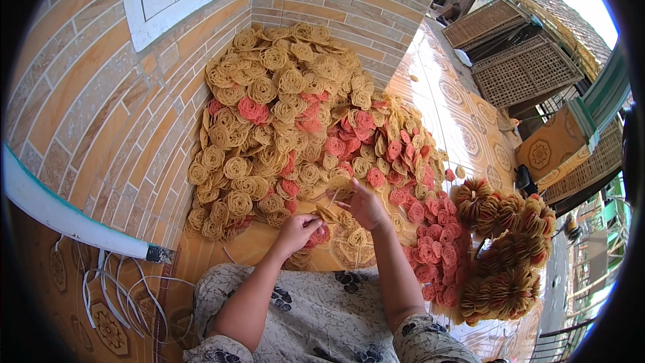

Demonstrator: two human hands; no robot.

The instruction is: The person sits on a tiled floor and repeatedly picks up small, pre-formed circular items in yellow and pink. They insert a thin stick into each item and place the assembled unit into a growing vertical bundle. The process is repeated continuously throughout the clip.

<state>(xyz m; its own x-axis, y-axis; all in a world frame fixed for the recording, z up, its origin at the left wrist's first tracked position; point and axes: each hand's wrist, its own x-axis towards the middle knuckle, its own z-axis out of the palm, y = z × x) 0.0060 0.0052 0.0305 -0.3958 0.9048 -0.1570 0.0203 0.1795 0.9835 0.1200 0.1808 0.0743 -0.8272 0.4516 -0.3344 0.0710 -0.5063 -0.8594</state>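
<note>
Golden and coral swirled discs

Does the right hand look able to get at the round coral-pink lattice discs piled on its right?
Likely yes: the right hand is close by, and the round coral-pink lattice discs lie uncovered, with nothing apparent blocking.

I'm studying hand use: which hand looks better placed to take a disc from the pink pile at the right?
Probably the right hand: it is nearer the pink pile and looks partly open. The left hand is farther and seems to pinch a tan disc.
</note>
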